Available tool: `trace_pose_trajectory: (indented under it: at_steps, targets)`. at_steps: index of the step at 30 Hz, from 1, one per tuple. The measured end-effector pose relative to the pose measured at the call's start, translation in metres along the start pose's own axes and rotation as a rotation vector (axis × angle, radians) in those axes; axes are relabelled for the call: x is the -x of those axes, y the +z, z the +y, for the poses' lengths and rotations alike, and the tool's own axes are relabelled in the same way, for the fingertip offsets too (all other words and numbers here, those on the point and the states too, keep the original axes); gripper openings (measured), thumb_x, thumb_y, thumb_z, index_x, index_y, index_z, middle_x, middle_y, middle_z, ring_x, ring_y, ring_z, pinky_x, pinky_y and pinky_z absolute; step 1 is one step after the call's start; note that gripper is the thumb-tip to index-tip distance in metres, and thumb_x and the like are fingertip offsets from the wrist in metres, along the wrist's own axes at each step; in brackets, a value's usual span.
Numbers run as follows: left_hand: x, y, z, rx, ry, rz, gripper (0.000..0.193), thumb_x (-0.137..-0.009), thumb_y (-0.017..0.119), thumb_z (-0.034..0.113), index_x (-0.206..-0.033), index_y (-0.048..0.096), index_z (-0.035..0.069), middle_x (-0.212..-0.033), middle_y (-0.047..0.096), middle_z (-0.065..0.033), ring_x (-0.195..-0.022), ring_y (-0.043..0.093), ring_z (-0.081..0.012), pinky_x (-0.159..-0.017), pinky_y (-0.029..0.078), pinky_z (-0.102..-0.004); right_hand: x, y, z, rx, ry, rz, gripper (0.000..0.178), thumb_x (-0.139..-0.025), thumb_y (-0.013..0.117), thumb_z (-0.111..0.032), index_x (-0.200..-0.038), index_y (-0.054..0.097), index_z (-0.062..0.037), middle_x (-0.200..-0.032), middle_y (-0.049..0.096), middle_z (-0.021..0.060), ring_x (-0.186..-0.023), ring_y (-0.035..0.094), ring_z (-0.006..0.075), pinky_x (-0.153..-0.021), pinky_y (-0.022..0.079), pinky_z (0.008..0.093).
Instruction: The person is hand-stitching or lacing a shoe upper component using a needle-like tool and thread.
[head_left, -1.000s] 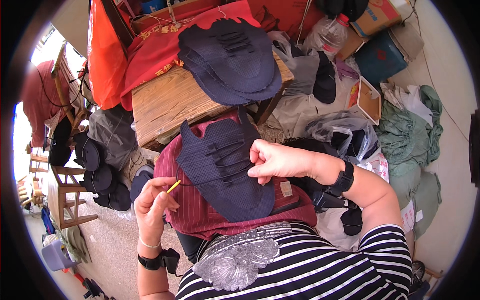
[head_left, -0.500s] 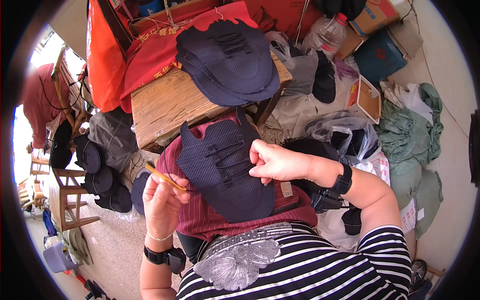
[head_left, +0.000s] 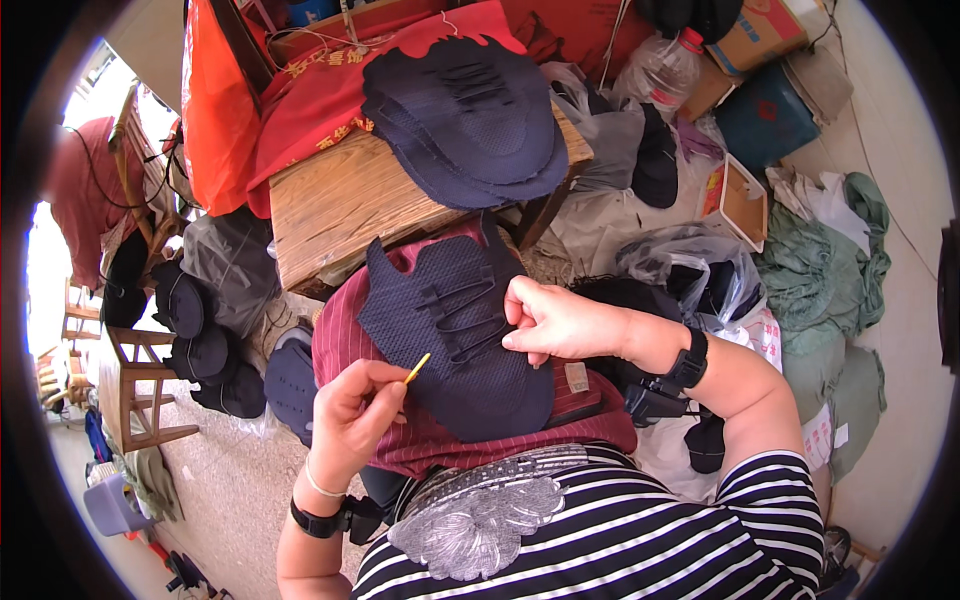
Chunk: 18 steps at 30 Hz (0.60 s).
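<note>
Navy fabric piece (head_left: 478,385): textured, notched (dark cords (head_left: 460,356) across) | left hand (head_left: 352,415) pinching yellow tool (head_left: 418,368) | right hand (head_left: 548,322) clamped on fabric's right side

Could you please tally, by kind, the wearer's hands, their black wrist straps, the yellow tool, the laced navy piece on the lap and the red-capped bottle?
Hands, left hand and right hand: 2
Black straps, left strap and right strap: 2
Yellow tool: 1
Laced navy piece on the lap: 1
Red-capped bottle: 1
Total: 7
</note>
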<state>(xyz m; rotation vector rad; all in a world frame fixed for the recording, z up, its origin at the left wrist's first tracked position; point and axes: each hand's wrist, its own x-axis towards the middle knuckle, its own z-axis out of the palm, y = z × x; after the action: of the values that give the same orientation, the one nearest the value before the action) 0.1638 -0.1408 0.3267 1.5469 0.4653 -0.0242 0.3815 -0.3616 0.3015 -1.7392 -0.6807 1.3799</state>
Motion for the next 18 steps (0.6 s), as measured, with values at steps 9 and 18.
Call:
trace_pose_trajectory:
  at_steps: [9,18]
  targets:
    - [-0.019,0.020,-0.012,-0.510,0.222,0.116,0.004,-0.094,0.066,-0.001,-0.097,0.068,0.000,-0.074,0.062,-0.0011,-0.062,0.057,-0.0065,-0.056,0.045,-0.0236,0.001,-0.001,0.004,-0.058,-0.004,-0.003,0.030,-0.098,0.069,-0.017,-0.104,0.044,-0.0025,-0.084,0.060,0.0055,-0.068,0.065,0.0116,-0.061,0.053,0.0264]
    - [-0.032,0.023,-0.007,-0.708,0.506,0.191,0.007,-0.084,0.072,-0.001,-0.091,0.072,0.002,-0.072,0.061,-0.0073,-0.069,0.057,-0.0221,-0.064,0.046,-0.0343,0.005,-0.001,0.006,-0.042,-0.040,0.034,0.030,-0.095,0.069,-0.014,-0.102,0.043,-0.0004,-0.080,0.060,0.0074,-0.068,0.067,0.0139,-0.060,0.056,0.0292]
